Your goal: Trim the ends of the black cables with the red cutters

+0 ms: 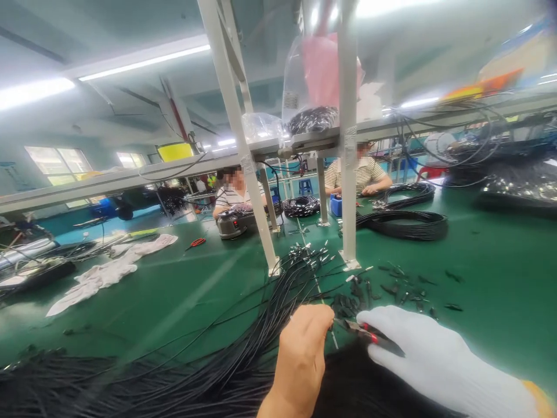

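Observation:
My bare left hand (303, 342) is closed, thumb and fingers pinched together at the near side of the table. What it pinches is hidden by the fingers. Close to those fingertips are the metal jaws of small red-handled cutting pliers (357, 328), gripped by my right hand (424, 351) in a white glove. Behind and left of my left hand runs a thick bundle of black cables (278, 305), its metal-tipped ends spread near the shelf post. Small black scraps (348, 305) lie in a pile just beyond the pliers.
White shelf posts (349, 174) stand on the green table (195, 290). Coiled black cables (404, 225) lie at the back right. A white cloth (108, 270), orange-handled scissors (196, 242) and a grey machine (231, 224) are left. Two people sit across the table.

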`<state>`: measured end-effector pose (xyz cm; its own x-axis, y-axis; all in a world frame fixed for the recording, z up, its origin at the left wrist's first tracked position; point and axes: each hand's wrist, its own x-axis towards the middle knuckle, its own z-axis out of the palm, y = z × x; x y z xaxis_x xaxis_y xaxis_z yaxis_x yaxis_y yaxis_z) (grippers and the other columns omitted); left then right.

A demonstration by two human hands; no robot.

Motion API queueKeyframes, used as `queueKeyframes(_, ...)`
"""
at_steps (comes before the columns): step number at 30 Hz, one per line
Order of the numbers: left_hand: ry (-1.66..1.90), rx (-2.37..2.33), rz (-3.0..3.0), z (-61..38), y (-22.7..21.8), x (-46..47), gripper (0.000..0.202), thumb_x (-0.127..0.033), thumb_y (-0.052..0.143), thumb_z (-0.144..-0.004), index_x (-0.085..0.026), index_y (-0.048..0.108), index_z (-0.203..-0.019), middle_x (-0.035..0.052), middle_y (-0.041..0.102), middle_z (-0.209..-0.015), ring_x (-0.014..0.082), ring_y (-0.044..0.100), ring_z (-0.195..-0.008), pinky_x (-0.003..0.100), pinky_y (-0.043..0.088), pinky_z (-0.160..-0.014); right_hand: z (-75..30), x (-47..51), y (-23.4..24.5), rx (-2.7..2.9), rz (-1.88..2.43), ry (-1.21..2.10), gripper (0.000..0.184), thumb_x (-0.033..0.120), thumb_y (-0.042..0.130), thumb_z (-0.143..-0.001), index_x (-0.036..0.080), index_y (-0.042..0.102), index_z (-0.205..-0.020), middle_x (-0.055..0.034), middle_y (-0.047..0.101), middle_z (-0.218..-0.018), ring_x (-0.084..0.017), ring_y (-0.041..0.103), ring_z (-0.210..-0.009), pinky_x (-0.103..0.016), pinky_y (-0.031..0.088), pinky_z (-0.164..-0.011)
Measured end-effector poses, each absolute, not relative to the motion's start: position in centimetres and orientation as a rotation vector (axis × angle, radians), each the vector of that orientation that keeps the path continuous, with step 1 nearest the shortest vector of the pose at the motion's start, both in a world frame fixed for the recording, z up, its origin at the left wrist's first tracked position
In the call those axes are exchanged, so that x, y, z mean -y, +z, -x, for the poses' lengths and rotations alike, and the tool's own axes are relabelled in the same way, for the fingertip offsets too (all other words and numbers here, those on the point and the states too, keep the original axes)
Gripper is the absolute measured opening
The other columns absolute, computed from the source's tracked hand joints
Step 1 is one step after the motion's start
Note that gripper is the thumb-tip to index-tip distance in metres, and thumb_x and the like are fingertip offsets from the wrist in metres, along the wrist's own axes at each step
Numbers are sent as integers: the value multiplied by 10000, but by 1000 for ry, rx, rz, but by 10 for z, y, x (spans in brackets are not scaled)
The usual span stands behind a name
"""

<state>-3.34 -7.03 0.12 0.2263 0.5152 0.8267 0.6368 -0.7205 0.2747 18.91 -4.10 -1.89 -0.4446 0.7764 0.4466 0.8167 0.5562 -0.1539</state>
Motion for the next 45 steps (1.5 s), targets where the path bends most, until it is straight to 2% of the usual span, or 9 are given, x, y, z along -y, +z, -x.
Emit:
queueKeyframes(5, -1432, 1027, 2329, 30, -2, 69, 241, -20, 497, -919, -155, 633, -1065, 79, 714, -878, 170, 667, -789, 266, 566, -701, -188, 46, -6, 2400, 1391, 105, 361, 310, 576, -811, 298, 687, -1154, -23, 718, -1133, -259, 694, -959, -442, 566, -824)
queueKeyframes(12, -1165, 838, 2262, 34, 0, 69, 253, -52, 440, -955, -94, 644, -1099, 135, 753, -973, 212, 704, -920, 324, 600, -829, -187, 49, 8, 2440, 1434, 223, 317, 289, 534, -825, 299, 698, -1095, -32, 724, -1096, -280, 684, -934, -396, 539, -708)
queueKeyframes(16, -1071, 776, 2247, 30, 1, 69, 274, -87, 409, -974, -82, 659, -1086, 136, 767, -977, 229, 716, -895, 336, 611, -812, -188, 50, 9, 2436, 1453, 247, 300, 311, 518, -840, 293, 695, -1081, -32, 719, -1088, -277, 673, -942, -419, 525, -773)
queueKeyframes(23, -1671, 1335, 2275, 24, -3, 69, 187, -93, 534, -930, -187, 688, -980, 38, 763, -888, 143, 721, -804, 216, 588, -739, -196, 45, 6, 2411, 1565, 263, 350, 383, 509, -851, 304, 664, -1154, -42, 685, -1148, -288, 647, -986, -443, 496, -815)
queueKeyframes(27, -1718, 1337, 2292, 23, -4, 69, 194, -96, 552, -919, -207, 695, -989, 24, 759, -883, 143, 721, -791, 217, 588, -726, -194, 49, 13, 2415, 1517, 290, 293, 352, 534, -824, 309, 685, -1073, -32, 706, -1020, -247, 653, -877, -357, 470, -726)
queueKeyframes(32, -1492, 1021, 2327, 25, -12, 66, 291, -28, 546, -899, -183, 644, -1125, 85, 743, -969, 178, 705, -888, 280, 600, -774, -189, 54, 21, 2416, 1399, 262, 181, 256, 552, -786, 288, 684, -906, 4, 686, -800, -192, 628, -724, -284, 398, -622)
queueKeyframes(38, -1124, 777, 2278, 27, -10, 67, 268, -61, 452, -951, -91, 638, -1141, 140, 753, -1002, 220, 696, -939, 339, 594, -842, -188, 56, 21, 2469, 1485, 295, 113, 267, 546, -793, 287, 645, -843, 19, 675, -804, -206, 622, -729, -297, 366, -618)
queueKeyframes(41, -1138, 812, 2321, 22, -8, 68, 249, -86, 429, -964, -107, 654, -1069, 115, 752, -925, 211, 688, -848, 327, 585, -767, -184, 57, 16, 2469, 1532, 179, 92, 287, 553, -815, 278, 639, -846, 1, 674, -832, -222, 625, -755, -298, 355, -613)
queueKeyframes(45, -1505, 1444, 2401, 18, -2, 71, 219, -171, 459, -973, -176, 648, -864, 32, 688, -758, 155, 631, -688, 260, 506, -636, -175, 56, 2, 2416, 1407, -387, 74, 284, 617, -801, 228, 613, -754, -41, 620, -742, -219, 570, -699, -306, 312, -598)
